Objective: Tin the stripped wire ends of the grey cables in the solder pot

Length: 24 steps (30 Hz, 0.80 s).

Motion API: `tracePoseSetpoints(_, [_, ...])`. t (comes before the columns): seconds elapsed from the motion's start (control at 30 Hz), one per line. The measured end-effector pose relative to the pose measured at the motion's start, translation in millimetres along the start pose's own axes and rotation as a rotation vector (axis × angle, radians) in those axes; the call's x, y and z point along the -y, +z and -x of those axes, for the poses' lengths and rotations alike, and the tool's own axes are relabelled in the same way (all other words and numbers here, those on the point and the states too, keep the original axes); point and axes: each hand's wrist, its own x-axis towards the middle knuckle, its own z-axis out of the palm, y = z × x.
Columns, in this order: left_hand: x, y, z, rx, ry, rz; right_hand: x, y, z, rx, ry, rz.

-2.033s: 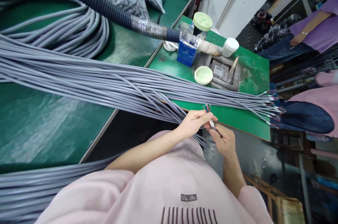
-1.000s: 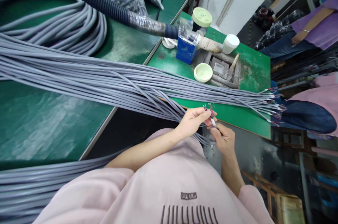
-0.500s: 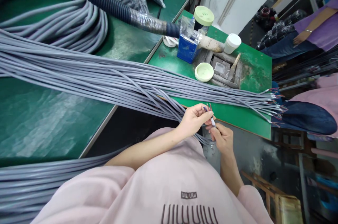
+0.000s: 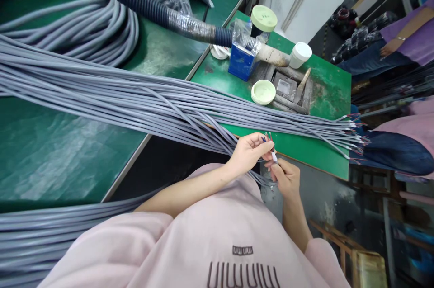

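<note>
Just off the bench's near edge, both hands are on the stripped end of one grey cable [image 4: 274, 157]. My left hand [image 4: 250, 151] pinches its thin coloured wires [image 4: 267, 138], whose bare tips fan out above the thumb. Lower down, my right hand [image 4: 285, 176] is closed on the grey jacket, close below a white band at the cable's end. A thick bundle of grey cables [image 4: 162, 102] lies across the bench behind the hands. Its stripped ends, with white bands and coloured wires, point right. More loose cable ends hang under my left wrist.
On the green bench [image 4: 330, 93] stand a soldering pot [image 4: 284, 86] with a brush-like tool, a pale green dish [image 4: 263, 92], a white tub [image 4: 300, 55] and a blue box [image 4: 241, 63]. A ribbed hose [image 4: 142, 7] arches over. Other people are at the right.
Both hands keep the same grip on the cable and its wires, with barely any movement. The camera view has shifted very slightly.
</note>
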Motion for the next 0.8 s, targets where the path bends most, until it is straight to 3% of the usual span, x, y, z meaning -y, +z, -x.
tracePoseSetpoints(0.47, [-2.2,-0.4,0.3,-0.026,0.006,0.01,9.1,-3.0,-4.1,-0.015,0.043,0.007])
tracePoseSetpoints(0.6, [-3.4,3.2,0.2,0.005,-0.016,-0.015,26.0,-4.7,-15.4,-0.082,0.07,-0.121])
tracePoseSetpoints(0.8, [-6.0,5.3,0.2,0.037,-0.024,-0.005,42.0,-0.8,-34.3,-0.189,0.02,-0.036])
